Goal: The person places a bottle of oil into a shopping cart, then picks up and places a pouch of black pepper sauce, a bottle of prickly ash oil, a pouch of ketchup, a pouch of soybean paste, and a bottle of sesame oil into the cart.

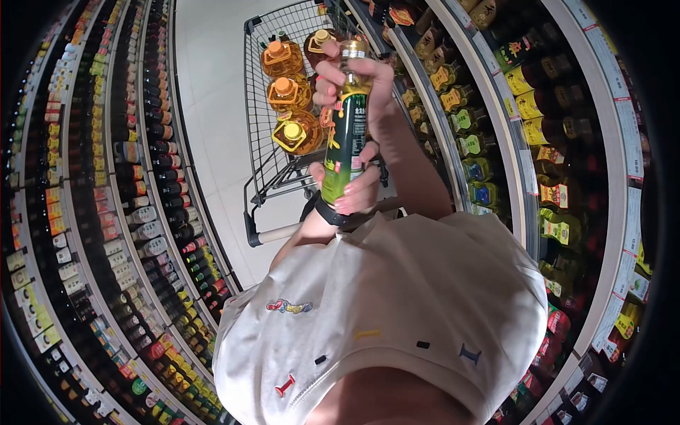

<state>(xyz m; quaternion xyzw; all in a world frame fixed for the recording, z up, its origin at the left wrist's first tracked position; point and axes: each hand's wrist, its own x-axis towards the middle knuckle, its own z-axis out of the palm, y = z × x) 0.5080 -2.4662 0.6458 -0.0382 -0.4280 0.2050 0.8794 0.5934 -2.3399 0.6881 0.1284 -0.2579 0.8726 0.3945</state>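
A bottle of oil [345,127] with a dark green label and a gold-coloured cap is held in front of my chest, over the near part of a shopping cart. Around its lower end my left hand [354,190] is closed, with a black band on the wrist. My right hand [368,76] is closed about the neck, just under the cap. Behind the bottle, the wire cart [249,92] carries several big jugs of amber oil [290,94] with orange and yellow caps. Part of the load is hidden behind my right hand.
On the right, shelves hold rows of oil bottles [528,103], with price strips [623,120] along their edges. Shelves of dark bottles [166,149] line the left side. Pale floor tiles [209,106] show between cart and left shelves. The cart's handle [280,234] is close to my body.
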